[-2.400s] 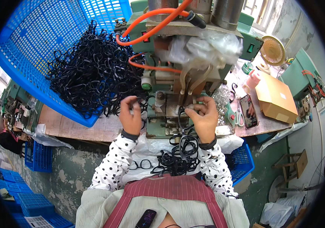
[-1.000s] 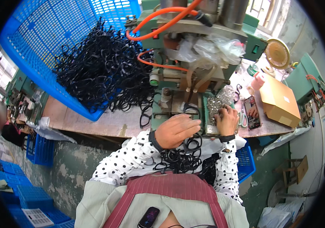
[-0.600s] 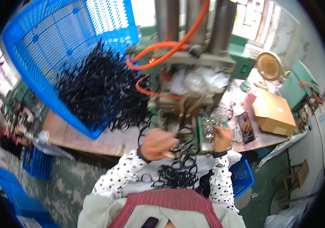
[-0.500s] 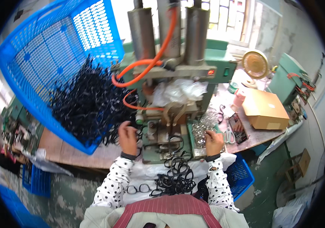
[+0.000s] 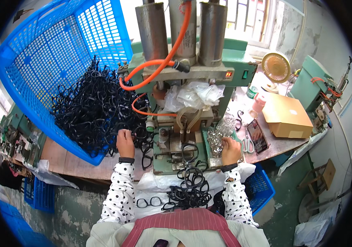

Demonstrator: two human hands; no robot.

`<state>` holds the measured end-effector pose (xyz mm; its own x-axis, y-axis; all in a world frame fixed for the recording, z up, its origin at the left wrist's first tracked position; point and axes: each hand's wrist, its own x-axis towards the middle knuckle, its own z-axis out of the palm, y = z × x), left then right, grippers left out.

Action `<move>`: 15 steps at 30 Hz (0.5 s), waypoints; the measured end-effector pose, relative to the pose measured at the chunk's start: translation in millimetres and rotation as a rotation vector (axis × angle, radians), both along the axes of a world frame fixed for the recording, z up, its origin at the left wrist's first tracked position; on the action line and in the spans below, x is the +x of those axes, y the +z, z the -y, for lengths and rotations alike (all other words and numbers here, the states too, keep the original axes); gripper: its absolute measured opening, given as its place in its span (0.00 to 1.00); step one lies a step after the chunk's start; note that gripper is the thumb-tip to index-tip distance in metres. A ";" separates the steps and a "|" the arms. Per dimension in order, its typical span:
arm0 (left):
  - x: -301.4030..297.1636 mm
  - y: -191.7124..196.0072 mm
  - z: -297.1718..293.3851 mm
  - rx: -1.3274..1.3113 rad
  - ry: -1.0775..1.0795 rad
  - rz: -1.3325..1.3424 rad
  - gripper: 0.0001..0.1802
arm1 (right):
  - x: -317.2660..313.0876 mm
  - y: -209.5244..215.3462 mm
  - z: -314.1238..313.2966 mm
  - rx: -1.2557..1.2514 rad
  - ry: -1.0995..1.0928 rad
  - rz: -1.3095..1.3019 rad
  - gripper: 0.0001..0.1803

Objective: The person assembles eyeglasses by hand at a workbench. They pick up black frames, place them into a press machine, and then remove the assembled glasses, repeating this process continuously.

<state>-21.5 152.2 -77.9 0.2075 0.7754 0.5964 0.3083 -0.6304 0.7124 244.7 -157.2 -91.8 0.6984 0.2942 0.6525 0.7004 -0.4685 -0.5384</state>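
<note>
At the green press (image 5: 192,82), both hands work among black eyeglass frames.

Left hand (image 5: 125,142) lies knuckles-up on the edge of the tangled heap of glossy black plastic frames (image 5: 89,111) spilling from the tilted blue mesh crate (image 5: 40,53); fingers curl into the pile, though I cannot tell what they grip. Right hand (image 5: 230,150) rests half-closed on a heap of small shiny metal parts (image 5: 219,133). One frame (image 5: 189,151) sits on the press bed, long axis running away from the person.
</note>
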 end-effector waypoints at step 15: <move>3.2 76.0 83.9 -0.184 -0.174 0.271 0.15 | -86.7 104.0 -35.1 0.467 0.718 -0.742 0.22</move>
